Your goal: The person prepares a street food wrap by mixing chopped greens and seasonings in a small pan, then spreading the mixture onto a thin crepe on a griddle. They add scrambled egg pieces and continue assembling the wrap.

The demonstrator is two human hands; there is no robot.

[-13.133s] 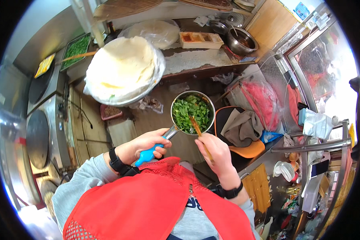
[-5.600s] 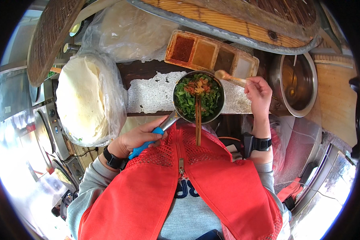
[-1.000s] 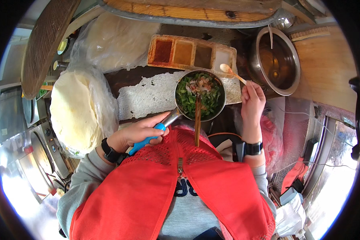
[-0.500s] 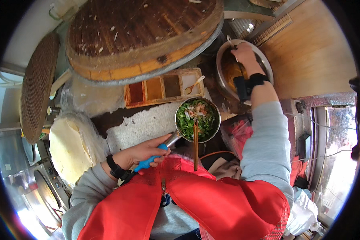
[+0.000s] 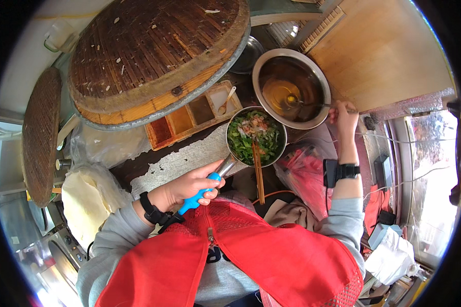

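My left hand (image 5: 192, 188) is closed around the blue handle of a small metal saucepan (image 5: 229, 162). Inside the pan lie chopped green leaves (image 5: 243, 139) topped with pale and reddish-brown bits. A pair of wooden chopsticks (image 5: 259, 176) leans out over the near rim. Past the pan, to the right, stands a large metal bowl (image 5: 316, 71) holding amber liquid (image 5: 277, 92). My right hand (image 5: 344, 113), at the bowl's right rim, grips the handle of a ladle (image 5: 316, 105), whose cup sits in the liquid.
A sectioned spice tray (image 5: 189, 125) with a small spoon (image 5: 226, 102) lies behind the pan. A big round woven lid (image 5: 153, 61) overhangs it. Pale flat rounds (image 5: 89, 197) in plastic are at left. A pink plastic bag (image 5: 307, 171) lies right of the pan; a wooden panel (image 5: 381, 51) rises beyond.
My right hand has moved from over the bowl's far side to its right rim, with the ladle now lying across the bowl. My left hand still holds the saucepan, slightly shifted and tilted.
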